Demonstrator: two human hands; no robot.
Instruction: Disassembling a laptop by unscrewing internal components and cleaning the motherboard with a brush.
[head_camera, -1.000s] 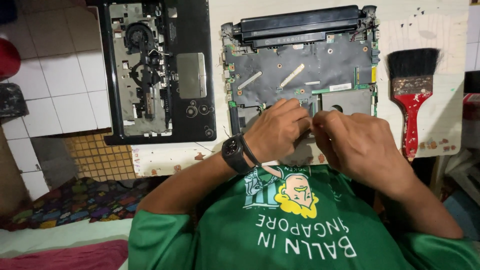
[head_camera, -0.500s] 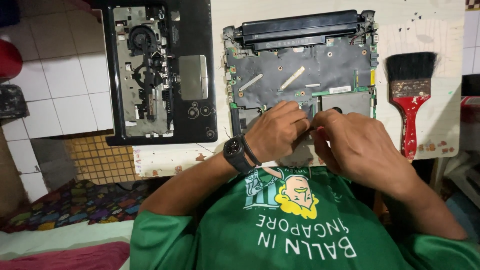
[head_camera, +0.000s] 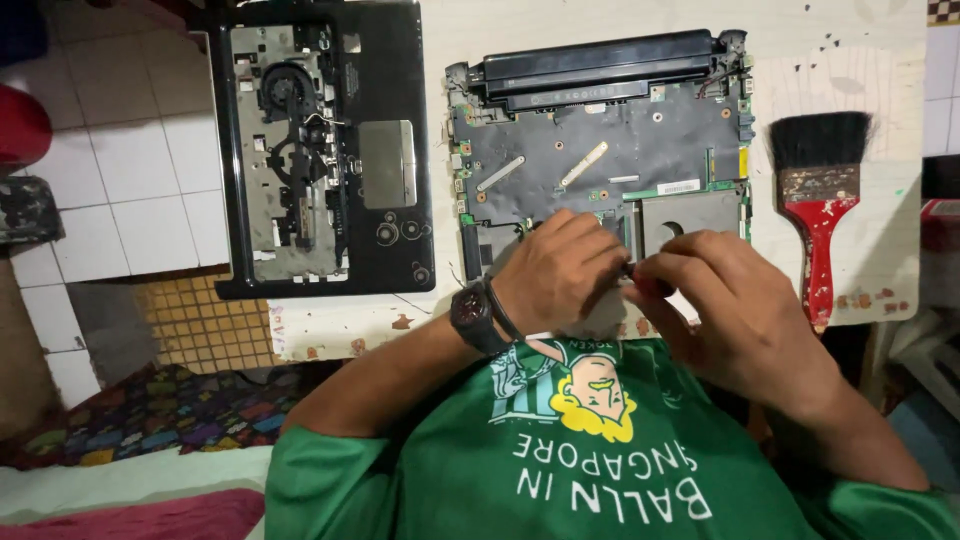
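Observation:
An opened laptop base (head_camera: 600, 150) lies on a worn white board (head_camera: 860, 60), its dark circuit board bare and a long black battery (head_camera: 600, 65) along its far edge. Both my hands meet over its near edge. My left hand (head_camera: 560, 275), with a black watch (head_camera: 472, 318) on the wrist, is curled with fingertips pressed together. My right hand (head_camera: 730, 300) pinches toward it. Between the fingertips shows a small dark object (head_camera: 629, 269); what it is I cannot tell. The hands hide the part of the board under them.
A black laptop cover (head_camera: 400, 240) with a fan and metal plate lies to the left, partly overhanging the board. A red-handled paintbrush (head_camera: 820, 200) lies to the right. White floor tiles (head_camera: 130, 190), a red object (head_camera: 20, 130) and patterned cloth (head_camera: 140, 430) are at left.
Both hands stay together at the laptop's near edge. The fingers have shifted only slightly.

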